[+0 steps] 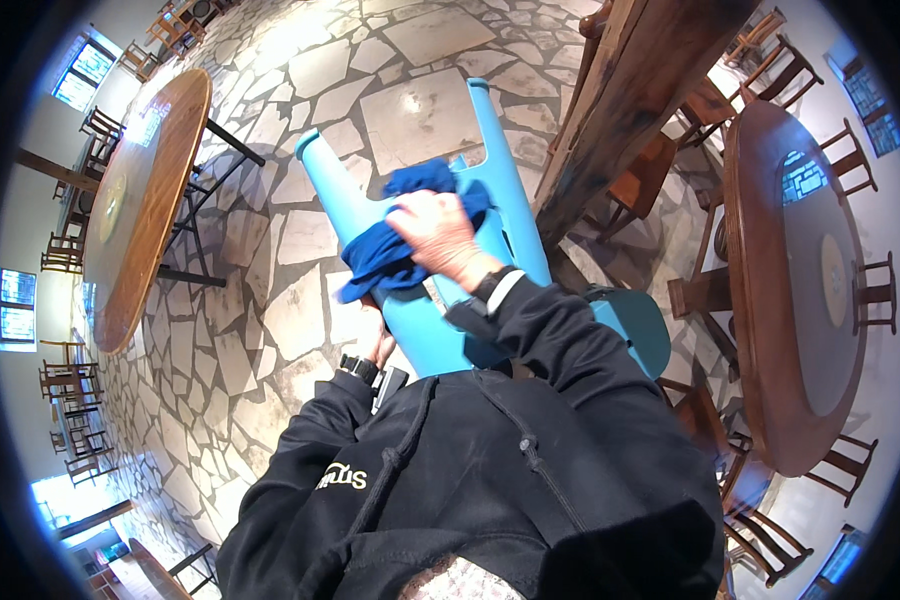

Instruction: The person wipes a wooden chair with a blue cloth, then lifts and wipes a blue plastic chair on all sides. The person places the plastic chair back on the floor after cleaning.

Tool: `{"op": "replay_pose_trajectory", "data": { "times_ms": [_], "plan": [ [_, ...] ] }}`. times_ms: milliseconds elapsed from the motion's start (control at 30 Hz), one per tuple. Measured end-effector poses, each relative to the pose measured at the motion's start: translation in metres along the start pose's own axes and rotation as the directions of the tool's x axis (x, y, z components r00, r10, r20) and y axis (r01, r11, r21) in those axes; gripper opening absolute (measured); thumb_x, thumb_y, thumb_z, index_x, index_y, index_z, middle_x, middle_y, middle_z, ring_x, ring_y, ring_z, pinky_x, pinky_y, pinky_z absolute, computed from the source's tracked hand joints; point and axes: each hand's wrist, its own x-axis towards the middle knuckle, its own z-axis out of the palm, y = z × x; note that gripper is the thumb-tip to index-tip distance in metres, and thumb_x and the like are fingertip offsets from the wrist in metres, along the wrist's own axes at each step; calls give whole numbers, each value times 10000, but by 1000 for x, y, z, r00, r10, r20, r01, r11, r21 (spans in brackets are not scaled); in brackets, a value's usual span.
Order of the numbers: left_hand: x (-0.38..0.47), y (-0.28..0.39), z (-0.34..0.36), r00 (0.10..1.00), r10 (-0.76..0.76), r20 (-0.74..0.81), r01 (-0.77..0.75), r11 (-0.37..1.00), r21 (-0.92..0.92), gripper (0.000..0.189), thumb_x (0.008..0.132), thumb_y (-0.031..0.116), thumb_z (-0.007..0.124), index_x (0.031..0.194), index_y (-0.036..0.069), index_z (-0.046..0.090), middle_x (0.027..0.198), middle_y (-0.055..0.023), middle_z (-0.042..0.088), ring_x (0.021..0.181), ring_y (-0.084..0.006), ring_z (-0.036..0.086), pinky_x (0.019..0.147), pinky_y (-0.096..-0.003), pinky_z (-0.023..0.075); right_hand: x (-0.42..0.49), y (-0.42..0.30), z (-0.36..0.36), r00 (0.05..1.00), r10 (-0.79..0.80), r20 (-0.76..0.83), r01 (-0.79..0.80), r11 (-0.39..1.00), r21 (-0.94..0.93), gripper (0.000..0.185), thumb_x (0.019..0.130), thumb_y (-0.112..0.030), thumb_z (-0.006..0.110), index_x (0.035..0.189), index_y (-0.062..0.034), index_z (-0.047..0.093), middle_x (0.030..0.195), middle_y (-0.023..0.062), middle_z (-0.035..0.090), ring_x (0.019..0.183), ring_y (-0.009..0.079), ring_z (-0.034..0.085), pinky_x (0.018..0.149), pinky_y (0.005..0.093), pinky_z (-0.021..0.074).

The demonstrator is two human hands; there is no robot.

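A light-blue moulded plastic chair or stool (427,337) is tilted up before me, two of its legs pointing away. Which of the two it is, I cannot tell. My right hand (442,232) presses a bunched dark-blue cloth (382,255) onto the plastic between the legs, fingers curled over the fabric. Low on the left side, my left hand (375,334) grips the plastic edge, its fingertips hidden beneath the cloth and the part. The chair's near end is hidden by my black sweatshirt.
Close on the right rises a thick wooden post (607,97). A darker teal plastic piece (634,330) is by my right forearm. Large oval tables stand left (150,210) and right (750,292), with wooden chairs (769,540) around. Irregular stone paving (300,277) covers the floor.
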Motion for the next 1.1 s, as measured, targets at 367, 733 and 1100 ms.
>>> {"op": "replay_pose_trajectory", "data": {
  "times_ms": [367, 733, 1100],
  "plan": [
    [38, -19, -26, 989, -48, -140, 55, 997, 47, 612, 939, 607, 415, 1222, 74, 518, 1141, -71, 581, 1014, -214, 565, 888, -401, 502, 31, 176, -9, 756, 648, -96, -637, 761, 118, 393, 818, -70, 453, 1171, -168, 593, 1148, 146, 584, 1064, 369, 550, 876, 456, 460],
    [26, -26, -15, 987, -96, -127, 105, 993, 59, 635, 926, 627, 417, 1217, 73, 522, 1137, -73, 583, 1009, -215, 566, 885, -404, 503, -107, 19, -70, 956, 216, 197, -170, 960, -224, 492, 576, 23, 622, 1046, -118, 646, 1144, 74, 560, 1017, 306, 529, 725, 414, 408],
    [22, -15, 5, 979, -196, -57, 196, 981, -9, 657, 913, 648, 418, 1212, 73, 527, 1132, -74, 585, 1004, -216, 567, 882, -407, 504, -99, -29, -77, 603, 509, 614, -677, -80, 732, 346, 707, 118, 433, 952, 11, 653, 969, 82, 657, 927, 190, 617, 875, 310, 482]
  ]
}}
